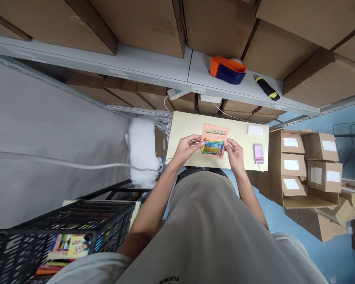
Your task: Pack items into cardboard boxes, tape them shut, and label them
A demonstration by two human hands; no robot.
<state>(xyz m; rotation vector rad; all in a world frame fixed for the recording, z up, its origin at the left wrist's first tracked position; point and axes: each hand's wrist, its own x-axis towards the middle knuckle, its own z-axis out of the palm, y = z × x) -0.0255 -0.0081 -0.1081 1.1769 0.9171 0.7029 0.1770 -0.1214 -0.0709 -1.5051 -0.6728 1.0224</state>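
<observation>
Between both hands is a thin pink-orange book [215,136], its cover facing up, with a green title and a picture of a golden field under a blue sky. My left hand [189,148] pinches its left edge, thumb on the cover and fingers behind. On the opposite edge my right hand [234,154] grips it the same way. The book is over a pale yellow table [180,126]; whether it touches the surface I cannot tell. To the right of my right hand lie a pink, blurred-out phone-like item [258,153] with a cable and a white slip [255,129].
A shelf [154,63] with cardboard boxes crosses above the table, bearing an orange-and-blue tape dispenser [227,70] and a utility knife [266,87]. Labelled boxes [292,163] are stacked at right. Lower left stands a black crate [106,221] of books; white wrap [142,150] is left.
</observation>
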